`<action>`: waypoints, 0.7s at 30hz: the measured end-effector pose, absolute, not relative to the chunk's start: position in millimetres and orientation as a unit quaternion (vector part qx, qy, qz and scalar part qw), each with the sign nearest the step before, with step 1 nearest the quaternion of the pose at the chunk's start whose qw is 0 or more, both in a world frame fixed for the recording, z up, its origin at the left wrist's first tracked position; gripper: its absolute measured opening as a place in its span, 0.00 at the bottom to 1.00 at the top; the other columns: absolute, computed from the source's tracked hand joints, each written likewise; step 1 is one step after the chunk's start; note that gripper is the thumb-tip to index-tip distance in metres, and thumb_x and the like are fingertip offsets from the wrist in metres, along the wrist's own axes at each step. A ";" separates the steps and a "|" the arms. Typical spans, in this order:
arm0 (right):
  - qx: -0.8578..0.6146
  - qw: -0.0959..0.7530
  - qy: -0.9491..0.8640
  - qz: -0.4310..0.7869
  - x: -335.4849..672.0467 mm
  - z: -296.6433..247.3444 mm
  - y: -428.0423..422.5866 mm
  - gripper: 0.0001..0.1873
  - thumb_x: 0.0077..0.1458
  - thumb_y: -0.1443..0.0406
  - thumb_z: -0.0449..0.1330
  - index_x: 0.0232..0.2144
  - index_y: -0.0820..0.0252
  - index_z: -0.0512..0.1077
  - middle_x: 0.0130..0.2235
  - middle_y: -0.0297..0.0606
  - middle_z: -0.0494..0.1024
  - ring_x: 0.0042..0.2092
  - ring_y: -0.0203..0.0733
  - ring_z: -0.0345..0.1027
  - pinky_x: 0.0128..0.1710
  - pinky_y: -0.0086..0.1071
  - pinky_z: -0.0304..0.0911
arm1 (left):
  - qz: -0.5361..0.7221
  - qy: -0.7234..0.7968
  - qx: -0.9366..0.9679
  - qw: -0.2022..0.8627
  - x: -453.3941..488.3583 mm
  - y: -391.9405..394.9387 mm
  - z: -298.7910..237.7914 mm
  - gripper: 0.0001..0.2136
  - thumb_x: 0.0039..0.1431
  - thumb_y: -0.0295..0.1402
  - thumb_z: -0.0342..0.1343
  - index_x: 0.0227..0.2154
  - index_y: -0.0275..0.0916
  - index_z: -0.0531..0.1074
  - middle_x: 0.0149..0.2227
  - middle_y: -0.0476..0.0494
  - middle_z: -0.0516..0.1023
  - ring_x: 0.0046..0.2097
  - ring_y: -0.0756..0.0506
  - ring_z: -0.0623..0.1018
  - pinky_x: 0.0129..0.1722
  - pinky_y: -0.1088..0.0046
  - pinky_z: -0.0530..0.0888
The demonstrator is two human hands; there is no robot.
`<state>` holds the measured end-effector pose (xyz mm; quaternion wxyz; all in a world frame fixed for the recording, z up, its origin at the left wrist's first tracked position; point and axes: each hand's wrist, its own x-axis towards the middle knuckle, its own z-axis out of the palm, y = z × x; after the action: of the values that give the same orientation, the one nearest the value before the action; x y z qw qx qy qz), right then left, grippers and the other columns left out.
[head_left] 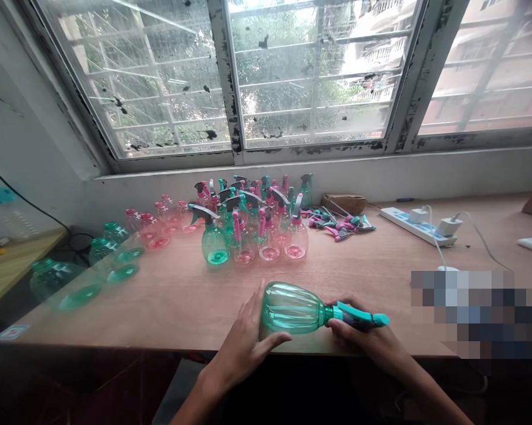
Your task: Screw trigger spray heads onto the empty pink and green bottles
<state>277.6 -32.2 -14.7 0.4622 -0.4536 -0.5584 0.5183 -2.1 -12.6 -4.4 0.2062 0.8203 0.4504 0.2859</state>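
A clear green spray bottle (292, 308) lies sideways in the air between my hands, near the table's front edge, its base to the left. My left hand (248, 330) cups the base, with long fingers behind it and the thumb along its lower side. Around the neck and the teal and black spray head (358, 316) my right hand (367, 336) is closed. Beyond them stands a cluster of pink and green spray bottles (269, 239) fitted with heads. Loose spray heads (343, 225) lie in a pile right of the cluster.
Headless green bottles (102, 251) and headless pink bottles (153, 227) stand on the left of the table (168, 313). A white power strip (419, 226) with plugs and cables lies at the right. Behind is a window (314, 77); a blurred patch covers the right front.
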 end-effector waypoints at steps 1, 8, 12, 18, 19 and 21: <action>-0.460 0.465 -0.555 0.513 276.4 -13.8 -32.8 0.18 0.54 0.52 0.69 0.40 0.56 0.74 0.23 0.29 0.76 0.26 0.40 0.69 0.28 0.32 0.64 | 0.283 0.455 0.819 0.205 -2.2 -11.9 -4.4 0.44 0.63 0.49 0.60 0.73 0.46 0.40 0.73 0.34 0.53 0.73 0.30 0.54 0.69 0.46 0.57; -0.475 0.497 -0.527 0.501 272.5 -12.2 -34.4 0.19 0.53 0.50 0.68 0.37 0.59 0.77 0.23 0.30 0.74 0.25 0.38 0.65 0.26 0.30 0.60 | 0.323 0.429 0.826 0.172 1.4 -8.3 -8.2 0.39 0.68 0.44 0.56 0.72 0.57 0.36 0.71 0.40 0.59 0.70 0.34 0.62 0.67 0.49 0.61; -0.476 0.497 -0.511 0.514 272.3 -14.5 -34.2 0.20 0.51 0.50 0.69 0.37 0.58 0.76 0.22 0.29 0.73 0.25 0.38 0.65 0.25 0.30 0.58 | 0.297 0.449 0.831 0.140 0.6 -9.0 -13.0 0.45 0.63 0.48 0.61 0.72 0.52 0.35 0.72 0.35 0.54 0.72 0.29 0.55 0.68 0.40 0.55; -0.487 0.497 -0.503 0.512 272.3 -14.2 -34.4 0.19 0.50 0.49 0.70 0.36 0.57 0.77 0.22 0.28 0.73 0.24 0.38 0.65 0.25 0.31 0.59 | 0.311 0.445 0.815 0.203 -0.2 -9.9 -2.4 0.40 0.61 0.48 0.63 0.70 0.49 0.50 0.68 0.35 0.62 0.69 0.31 0.63 0.66 0.49 0.64; -0.487 0.496 -0.504 0.513 272.8 -14.0 -34.2 0.20 0.51 0.49 0.69 0.35 0.58 0.77 0.22 0.30 0.73 0.24 0.39 0.65 0.26 0.31 0.59 | 0.324 0.435 0.813 0.211 0.1 -9.8 -1.3 0.40 0.61 0.46 0.63 0.70 0.51 0.49 0.68 0.37 0.62 0.69 0.33 0.63 0.66 0.52 0.65; -0.483 0.494 -0.509 0.514 273.9 -13.8 -33.6 0.20 0.52 0.47 0.68 0.32 0.59 0.77 0.23 0.32 0.75 0.25 0.39 0.66 0.26 0.32 0.60 | 0.345 0.421 0.811 0.215 0.5 -9.8 -1.2 0.39 0.64 0.44 0.61 0.71 0.55 0.45 0.70 0.41 0.59 0.70 0.36 0.62 0.67 0.54 0.64</action>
<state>273.9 -33.6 -13.8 0.4941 -0.4827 -0.5087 0.5138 0.5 -9.8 -1.2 0.2150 0.8107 0.4215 0.3447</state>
